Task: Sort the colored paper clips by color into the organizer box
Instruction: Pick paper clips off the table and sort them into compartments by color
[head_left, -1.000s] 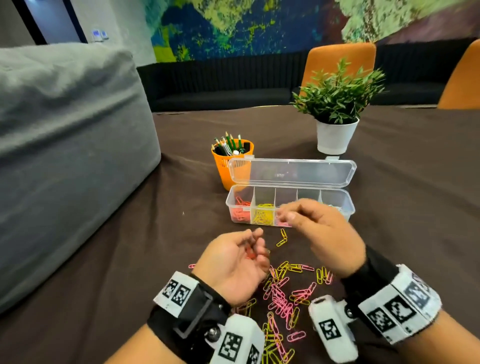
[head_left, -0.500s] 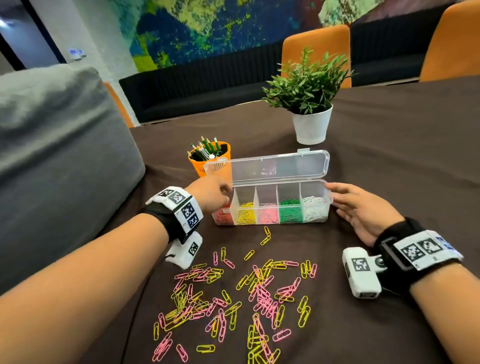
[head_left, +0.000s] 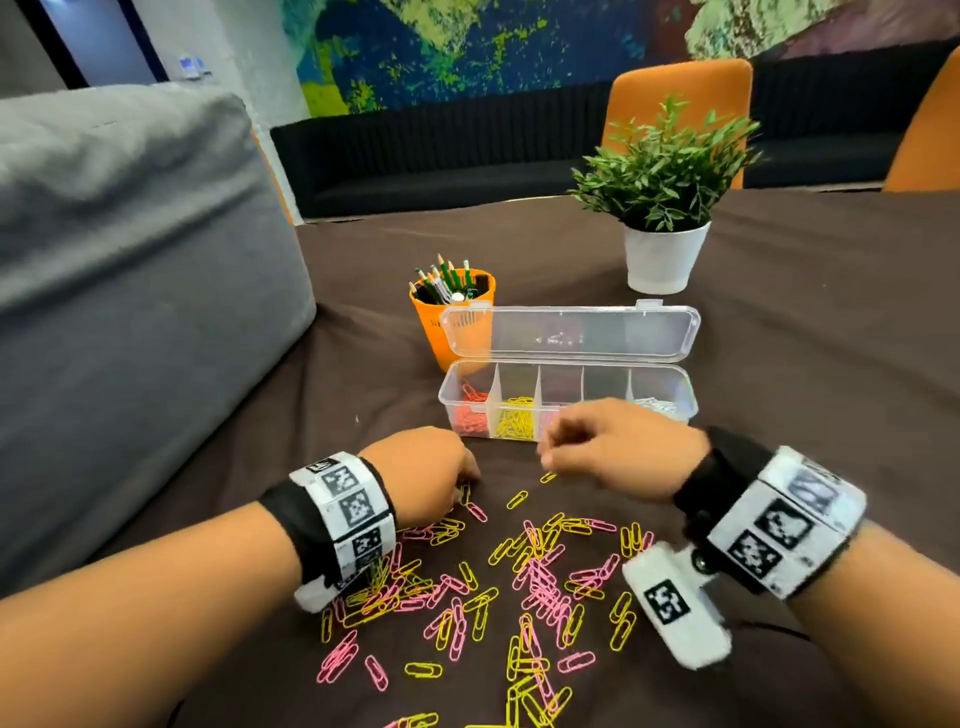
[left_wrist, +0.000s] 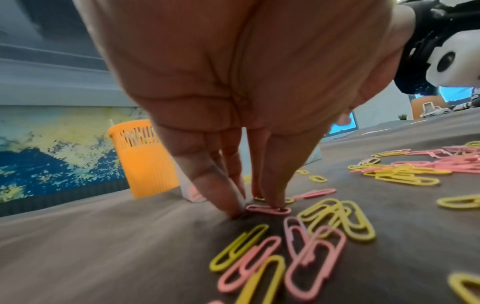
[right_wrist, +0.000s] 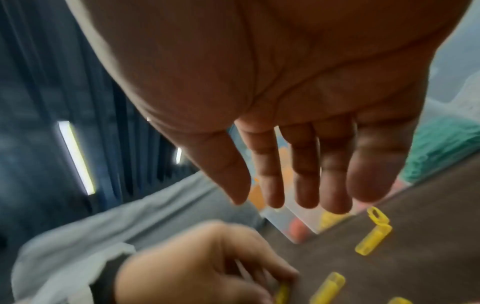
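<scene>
Hands have left box (head_left: 563, 387): left hand (head_left: 421, 473) pinches pink clip (left_wrist: 269, 209), right hand (head_left: 623, 447) hangs slack.

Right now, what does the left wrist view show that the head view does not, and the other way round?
Only the left wrist view: the left hand pinches one pink clip with thumb and fingertip; the clip lies flat on the cloth. From the head, the back of the hand hides this contact.
Only the head view: the open lid of the box, its row of compartments, and the potted plant behind.
Both: the orange cup and the loose pink and yellow clips on the cloth.
</scene>
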